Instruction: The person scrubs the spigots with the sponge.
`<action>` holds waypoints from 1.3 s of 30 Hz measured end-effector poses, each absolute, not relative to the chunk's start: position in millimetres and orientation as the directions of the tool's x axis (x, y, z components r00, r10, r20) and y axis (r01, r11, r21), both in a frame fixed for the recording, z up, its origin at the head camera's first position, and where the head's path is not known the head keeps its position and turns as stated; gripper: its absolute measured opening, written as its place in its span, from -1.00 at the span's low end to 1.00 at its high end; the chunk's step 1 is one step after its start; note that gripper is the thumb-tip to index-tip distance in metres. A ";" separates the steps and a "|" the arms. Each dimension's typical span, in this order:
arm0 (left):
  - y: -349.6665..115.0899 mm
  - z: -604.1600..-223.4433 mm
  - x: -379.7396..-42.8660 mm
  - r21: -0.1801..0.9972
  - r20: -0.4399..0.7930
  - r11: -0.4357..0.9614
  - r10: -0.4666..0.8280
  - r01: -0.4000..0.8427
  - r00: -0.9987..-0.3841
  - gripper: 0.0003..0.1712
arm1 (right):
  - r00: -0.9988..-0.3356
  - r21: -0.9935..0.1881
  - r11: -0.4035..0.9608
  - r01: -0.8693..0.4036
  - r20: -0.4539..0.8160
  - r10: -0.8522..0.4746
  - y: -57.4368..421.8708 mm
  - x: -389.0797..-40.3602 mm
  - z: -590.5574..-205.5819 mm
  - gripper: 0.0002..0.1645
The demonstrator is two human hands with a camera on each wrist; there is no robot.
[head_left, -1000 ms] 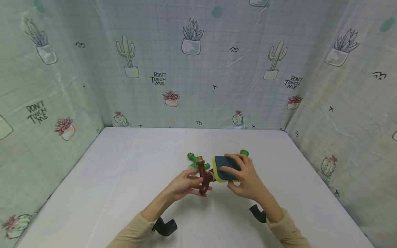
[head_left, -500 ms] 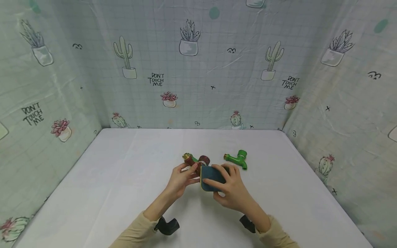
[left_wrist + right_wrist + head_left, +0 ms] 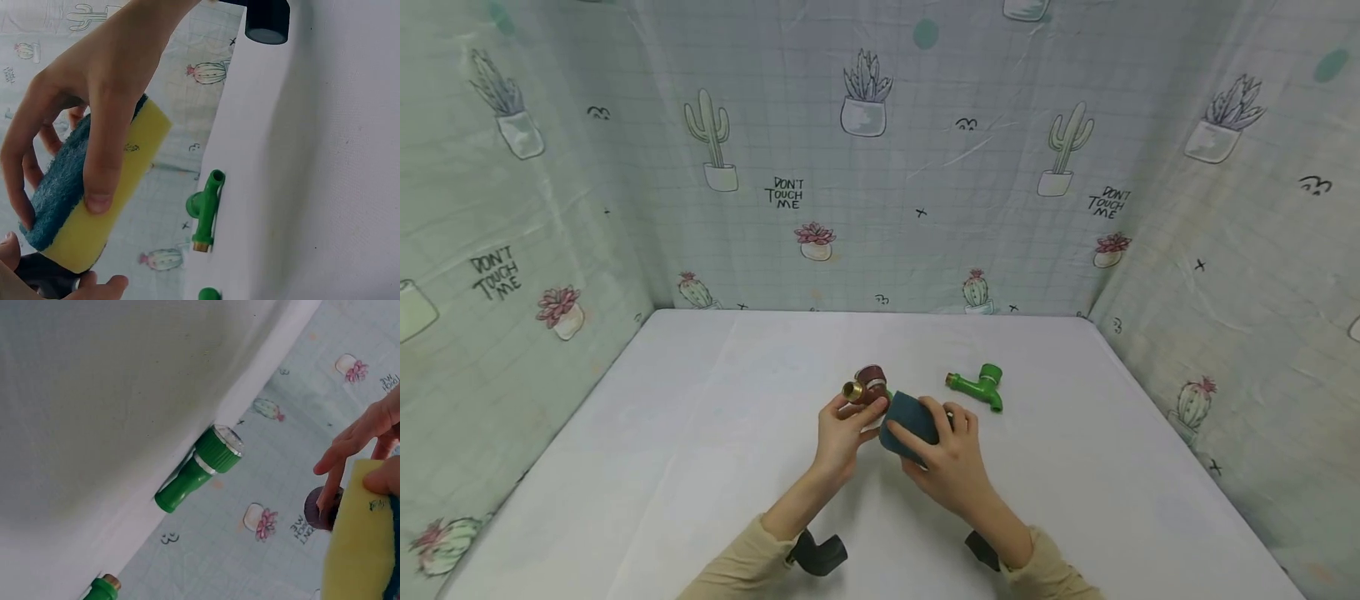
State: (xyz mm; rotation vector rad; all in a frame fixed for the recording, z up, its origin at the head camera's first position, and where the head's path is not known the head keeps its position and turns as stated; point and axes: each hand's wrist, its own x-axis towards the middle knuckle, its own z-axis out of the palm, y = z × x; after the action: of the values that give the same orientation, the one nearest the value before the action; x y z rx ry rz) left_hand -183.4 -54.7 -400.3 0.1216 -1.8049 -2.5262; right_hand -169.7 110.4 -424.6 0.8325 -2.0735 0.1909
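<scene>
A brown-red tap (image 3: 871, 381) with a brass threaded end is held up over the table by my left hand (image 3: 837, 439), thumb and fingers gripping its body. My right hand (image 3: 953, 467) grips a sponge (image 3: 912, 423), blue-green scouring side towards me, right beside the tap. In the left wrist view, the yellow side of the sponge (image 3: 112, 206) shows under the right thumb, and its lower end overlaps the dark tap (image 3: 47, 275). The right wrist view shows the tap's round knob (image 3: 320, 509) beyond the sponge, which hides much of its body.
On the white table (image 3: 730, 400), a green tap (image 3: 981, 388) with a brass end lies behind and right of my hands. Another green tap (image 3: 184, 475) is mostly hidden behind the held tap in the head view. A patterned curtain (image 3: 880, 192) encloses the back and sides.
The held tap has been turned, its brass end swinging from upward to the left and towards me. The sponge and right hand have moved left, uncovering the green tap on the right.
</scene>
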 end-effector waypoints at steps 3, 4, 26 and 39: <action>-51.6 -399.8 -182.3 0.944 -0.045 -0.328 -0.079 -0.016 -0.996 -0.48 | -0.389 0.154 0.781 -0.605 0.799 -0.459 110.2 -170.0 -422.7 -0.30; -50.9 -399.3 -182.0 0.942 -0.043 -0.336 -0.086 -0.012 -0.995 -0.48 | -0.387 0.152 0.785 -0.600 0.804 -0.452 110.2 -170.0 -421.6 -0.30; -60.0 -397.2 -185.8 0.792 -0.139 -0.587 0.092 -0.166 -0.986 -0.43 | -0.371 0.100 0.729 -0.677 0.809 -0.456 151.7 -177.2 -421.7 -0.69; -55.5 -392.8 -186.9 0.820 -0.180 -0.534 0.104 -0.208 -0.978 -0.48 | -0.190 0.174 0.589 -0.789 0.843 -0.503 134.8 -177.6 -410.0 -0.68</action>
State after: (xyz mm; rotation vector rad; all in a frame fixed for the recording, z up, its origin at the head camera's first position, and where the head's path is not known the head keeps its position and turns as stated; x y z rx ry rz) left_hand -186.9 -55.5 -392.8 0.1823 -1.5815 -2.9136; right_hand -177.6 134.8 -410.0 1.0459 -1.8525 0.3708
